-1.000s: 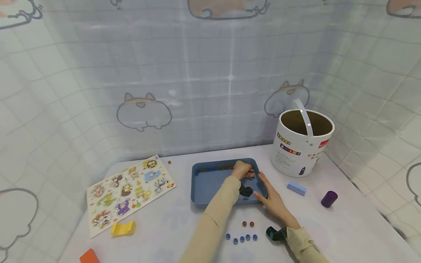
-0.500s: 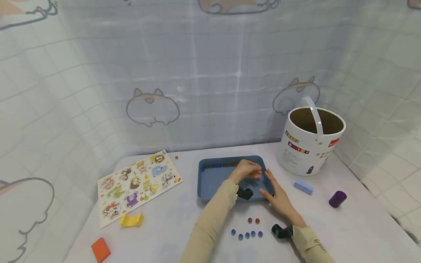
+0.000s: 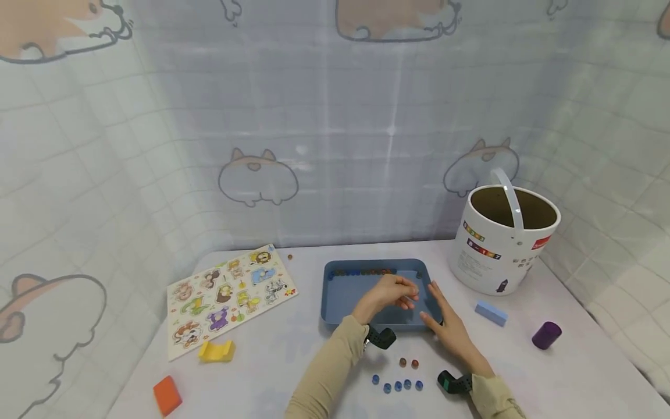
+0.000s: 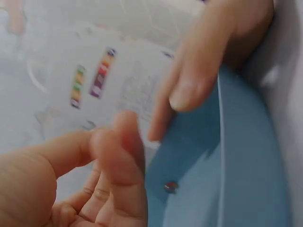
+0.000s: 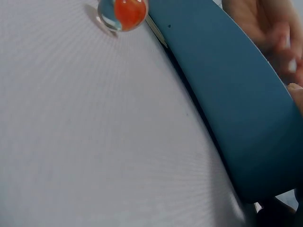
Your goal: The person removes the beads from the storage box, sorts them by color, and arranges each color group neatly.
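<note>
A blue tray [image 3: 377, 327] has a row of marbles [image 3: 361, 272] along its back wall. One separate marble [image 3: 419, 275] lies in its back right corner; the left wrist view shows this marble [image 4: 170, 187] too. Over the tray's right half hovers the left hand [image 3: 389, 295], its fingers loosely bent, thumb near the index finger [image 4: 120, 165], nothing visible between them. The right hand [image 3: 452, 331] rests at the tray's right front corner, fingers fairly straight along the right rim and thumb by the front rim. In the right wrist view a clear and orange marble [image 5: 123, 13] lies beside the tray wall [image 5: 232, 94].
In front of the tray lie two reddish marbles [image 3: 409, 363] and several blue marbles [image 3: 398, 386]. A white bucket [image 3: 487, 262], a light blue block [image 3: 491, 313] and a purple cylinder [image 3: 546, 336] stand right. An animal puzzle board [image 3: 230, 299], yellow block [image 3: 216, 351] and orange block [image 3: 167, 396] lie left.
The left hand has risen from the tray's back right part and drawn back toward the front, uncovering a marble in that corner. The right hand stays at the tray. The head view has shifted.
</note>
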`<state>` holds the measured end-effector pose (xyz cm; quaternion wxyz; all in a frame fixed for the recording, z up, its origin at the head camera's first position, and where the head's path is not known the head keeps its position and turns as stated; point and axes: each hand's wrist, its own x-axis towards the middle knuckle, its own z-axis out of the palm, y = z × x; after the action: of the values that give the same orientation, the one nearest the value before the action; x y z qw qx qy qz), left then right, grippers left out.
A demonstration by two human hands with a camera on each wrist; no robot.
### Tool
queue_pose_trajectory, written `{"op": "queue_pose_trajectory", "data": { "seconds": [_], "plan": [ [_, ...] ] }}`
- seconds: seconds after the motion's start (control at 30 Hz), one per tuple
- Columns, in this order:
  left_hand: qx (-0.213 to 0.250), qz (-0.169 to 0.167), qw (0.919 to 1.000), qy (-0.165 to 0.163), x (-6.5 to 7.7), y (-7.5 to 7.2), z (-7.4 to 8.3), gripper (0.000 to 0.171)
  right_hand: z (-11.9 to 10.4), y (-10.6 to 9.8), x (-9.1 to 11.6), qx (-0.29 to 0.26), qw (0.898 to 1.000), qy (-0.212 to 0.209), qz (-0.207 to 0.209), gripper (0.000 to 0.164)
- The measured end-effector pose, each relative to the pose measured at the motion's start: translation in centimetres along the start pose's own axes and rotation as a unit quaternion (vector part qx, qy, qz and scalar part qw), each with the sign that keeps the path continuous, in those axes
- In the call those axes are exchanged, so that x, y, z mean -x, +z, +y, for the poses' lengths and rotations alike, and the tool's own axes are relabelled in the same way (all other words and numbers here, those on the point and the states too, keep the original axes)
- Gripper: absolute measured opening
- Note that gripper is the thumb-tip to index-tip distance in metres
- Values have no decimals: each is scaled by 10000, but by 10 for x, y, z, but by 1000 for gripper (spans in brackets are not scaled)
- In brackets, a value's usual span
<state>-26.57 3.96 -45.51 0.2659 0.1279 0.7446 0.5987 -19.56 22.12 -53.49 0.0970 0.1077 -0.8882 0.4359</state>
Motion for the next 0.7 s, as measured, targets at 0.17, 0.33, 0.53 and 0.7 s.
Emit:
{"op": "queue_pose_trajectory", "data": {
  "seconds": [0.17,0.33,0.53,0.7],
  "plan": [
    [-241,-187,9990,338,34,1,0,14,-1,0,2,15,10000,42,-23,71],
    [-518,-523,9957,566,65,-3,-4,10,-2,-1,1,34,10000,44,-62,72],
    [-598,-1000,9922,441,98,-10,-24,7,0,0,3,62,10000,32,-30,73],
    [-784,-1092,9905,302,111,-17,-41,5,0,-2,1,111,9999,30,-73,73]
  ]
}}
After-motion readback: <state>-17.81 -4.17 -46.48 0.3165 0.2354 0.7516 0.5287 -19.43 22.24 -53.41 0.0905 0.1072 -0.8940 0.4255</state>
